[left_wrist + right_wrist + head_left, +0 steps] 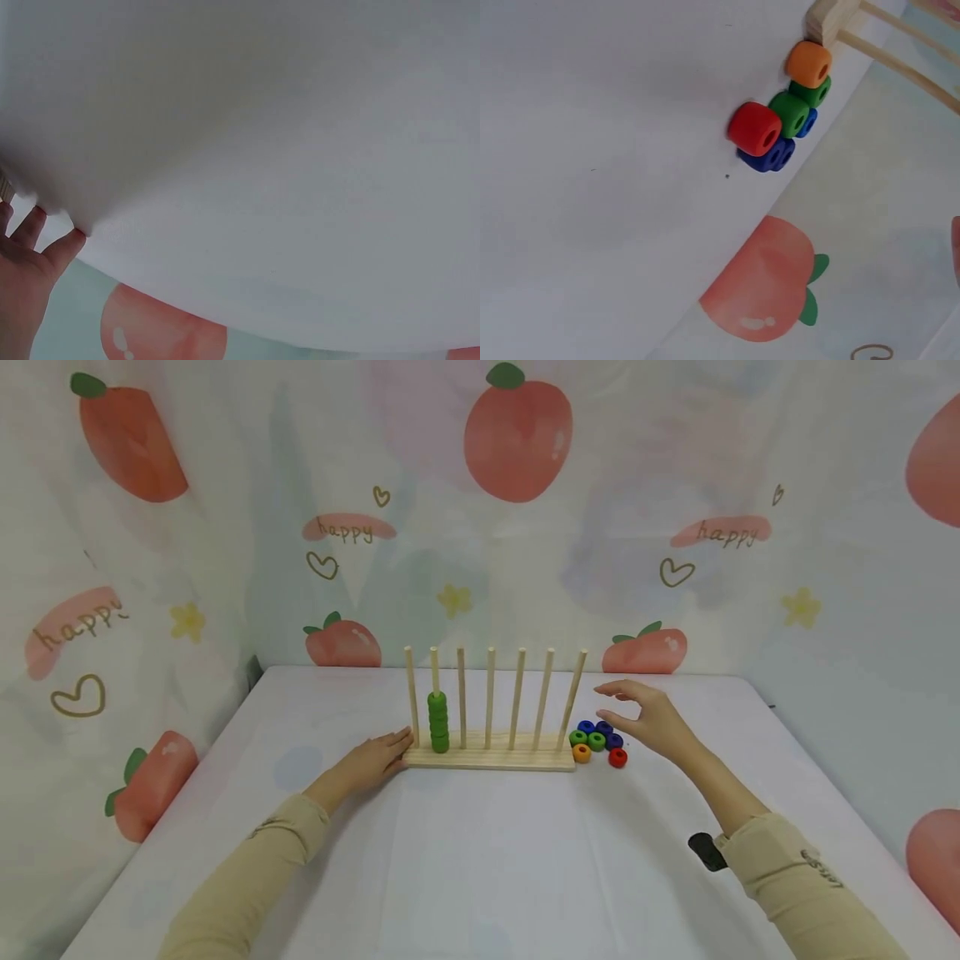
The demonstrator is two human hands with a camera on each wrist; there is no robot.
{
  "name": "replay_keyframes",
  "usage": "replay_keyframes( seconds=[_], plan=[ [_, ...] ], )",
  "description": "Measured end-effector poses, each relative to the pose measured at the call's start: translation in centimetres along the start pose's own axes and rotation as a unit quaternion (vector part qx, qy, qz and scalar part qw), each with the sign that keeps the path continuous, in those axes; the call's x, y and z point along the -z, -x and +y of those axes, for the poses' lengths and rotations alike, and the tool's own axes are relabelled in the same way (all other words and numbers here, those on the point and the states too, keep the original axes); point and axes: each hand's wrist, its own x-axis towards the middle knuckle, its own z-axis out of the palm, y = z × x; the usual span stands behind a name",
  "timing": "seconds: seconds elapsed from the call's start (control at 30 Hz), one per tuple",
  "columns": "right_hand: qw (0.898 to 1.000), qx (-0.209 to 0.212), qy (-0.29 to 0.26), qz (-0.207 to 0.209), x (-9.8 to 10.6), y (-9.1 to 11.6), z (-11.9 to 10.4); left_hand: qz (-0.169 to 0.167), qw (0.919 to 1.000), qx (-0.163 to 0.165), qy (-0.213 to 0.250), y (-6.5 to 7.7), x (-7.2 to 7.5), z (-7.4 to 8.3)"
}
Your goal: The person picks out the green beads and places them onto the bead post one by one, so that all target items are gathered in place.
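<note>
A wooden peg rack (491, 761) stands on the table with a row of upright pegs. Several green beads (438, 723) are stacked on its second peg from the left. My left hand (372, 758) lies at the rack's left end, fingers extended and touching the base; the left wrist view catches part of this hand (28, 270). Just above and right of a cluster of loose beads, my right hand (643, 718) hovers, thumb and fingers apart with nothing between them. The cluster includes a red bead (755, 129), an orange bead (808, 64), green beads (789, 115) and blue ones (761, 156).
The loose beads sit close against the rack's right end. A black object (707, 852) shows beside the right sleeve. Behind the table (480, 860) hangs a fruit-printed cloth (517, 577), which also covers both sides.
</note>
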Motion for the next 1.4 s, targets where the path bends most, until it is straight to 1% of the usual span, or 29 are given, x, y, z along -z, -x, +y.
replay_keyframes(
  seconds=[0.13, 0.3, 0.4, 0.53, 0.57, 0.7, 0.77, 0.8, 1.0, 1.17, 1.27, 1.4],
  plan=[
    [0.999, -0.034, -0.003, -0.032, -0.4, 0.7, 0.8, -0.003, 1.0000, 0.003, 0.000, 0.2, -0.1, 0.0],
    [0.995, -0.073, -0.004, -0.064, -0.9, 1.6, 1.9, 0.004, 0.9999, -0.007, 0.006, 0.2, 0.1, 0.2],
    [0.995, -0.076, 0.002, -0.071, -1.2, 2.1, 2.4, 0.002, 1.0000, -0.006, 0.007, 0.0, 0.0, 0.2],
    [0.994, -0.067, -0.005, -0.081, -1.6, 2.3, 3.1, -0.003, 0.9999, 0.001, 0.016, 0.1, 0.0, 0.3],
    [0.994, -0.068, -0.007, -0.084, -1.7, 2.3, 3.3, 0.012, 0.9997, -0.011, 0.016, -0.1, -1.0, -0.6],
    [0.990, -0.091, -0.014, -0.108, -2.1, 2.4, 3.9, 0.015, 0.9997, -0.010, 0.015, 0.0, -0.8, -0.6],
    [0.986, -0.107, -0.016, -0.123, -2.3, 2.4, 4.1, 0.015, 0.9998, -0.009, 0.006, 0.0, -0.8, -0.7],
    [0.985, -0.114, -0.017, -0.129, -2.4, 2.3, 4.2, -0.001, 1.0000, 0.005, 0.009, 0.3, 0.2, 0.2],
    [0.980, -0.132, -0.009, -0.147, -3.2, 2.2, 4.9, 0.002, 0.9999, -0.002, 0.010, 0.3, 0.3, 0.0],
    [0.973, -0.155, -0.003, -0.172, -3.9, 2.2, 5.5, 0.002, 0.9999, -0.007, 0.009, 0.2, 0.4, 0.1],
    [0.971, -0.161, 0.004, -0.176, -4.1, 2.1, 5.7, 0.000, 0.9999, -0.006, 0.011, 0.2, 0.4, 0.1],
    [0.971, -0.161, 0.014, -0.174, -4.6, 1.9, 5.9, -0.002, 0.9999, -0.001, 0.013, 0.3, 0.5, 0.1]
  ],
)
